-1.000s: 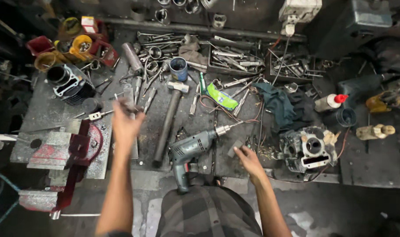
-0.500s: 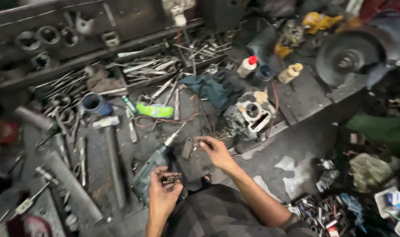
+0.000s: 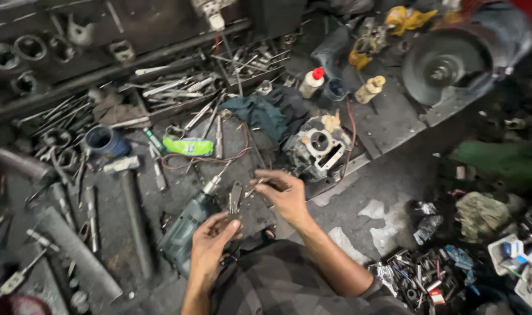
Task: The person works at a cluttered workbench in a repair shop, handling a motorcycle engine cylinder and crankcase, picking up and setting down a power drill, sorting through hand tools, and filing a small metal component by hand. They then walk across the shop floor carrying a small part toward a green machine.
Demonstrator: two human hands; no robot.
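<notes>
Holding a small flat metal tool (image 3: 235, 199) in your left hand (image 3: 210, 242), you have its grip pinched between thumb and curled fingers, with the blade end standing up past your fingertips. Your right hand (image 3: 286, 195) sits just to the right of that tip, fingers pressed together around a thin metal piece (image 3: 260, 185) that pokes out leftward toward the tool; what exactly the piece is cannot be told at this size.

From the head view, the only one here, the two parts are near each other but whether they touch is unclear. To do this well, I'd judge you should keep the left wrist steady and let the right fingers make the fine adjustment, bringing the piece square to the tool's tip rather than at a slant. Keep both hands over your lap, so a dropped part doesn't vanish into the clutter.

Just beyond your left fingers lies the green electric drill (image 3: 187, 224), its bit pointing up and away. Beyond your right knuckles sits an engine cylinder head (image 3: 317, 149), with a dark teal rag (image 3: 260, 114) behind it. Farther left of your left hand a hammer (image 3: 132, 204) rests on the grimy bench (image 3: 388, 125).
</notes>
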